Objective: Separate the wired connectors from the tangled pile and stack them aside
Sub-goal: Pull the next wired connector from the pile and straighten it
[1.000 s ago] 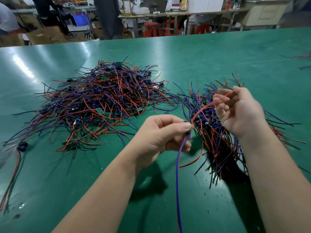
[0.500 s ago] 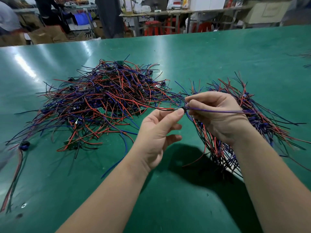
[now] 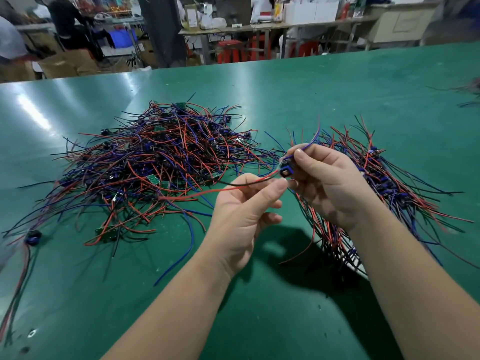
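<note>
A tangled pile of red, blue and black wires with small connectors and green boards lies at the table's centre left. To its right lies a second heap of wired connectors, its wires running roughly the same way. Above the gap between them, my right hand pinches a small blue connector between thumb and fingers. Its blue wire sticks up past my fingers. My left hand pinches the red and black wires that lead from that connector back toward the tangled pile.
The green table stretches far back to its edge. A lone connector with wires lies at the left edge. More wires lie at the far right. Beyond the table are benches, red stools, boxes and people.
My right hand has turned and now holds the connector upright with the blue wire pointing up. My left hand has shifted from the connector onto its red and black wires.
</note>
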